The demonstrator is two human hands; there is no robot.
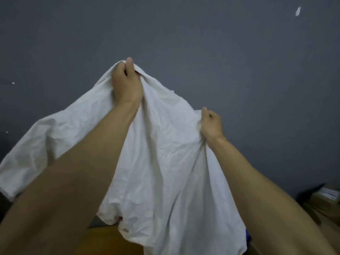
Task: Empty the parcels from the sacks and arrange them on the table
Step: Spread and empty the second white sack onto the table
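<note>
Head view: a person holds a white cloth sack [161, 162] raised in front of a dark grey wall [239, 52], both bare forearms reaching up and forward from the lower edge of the frame. The left hand [127, 83] is the higher of the two; its fingers [129, 68] are clenched around a bunched fold at the topmost point of the sack. The right hand [210, 124], lower and to the right, is likewise closed on a gathered edge of the fabric, the cloth creasing beneath its grip. The sack hangs slack and crumpled between and below the two hands, one loose flap spreading to the left behind the left forearm, and small reddish marks show near its lower hem. Beneath the hanging sack a patch of orange-brown tabletop [106, 240] is visible. At the lower right, against the wall, lie brown cardboard parcels [325, 201], blurred, one with a pale label on top. A white fleck [297, 11] marks the wall at upper right.
</note>
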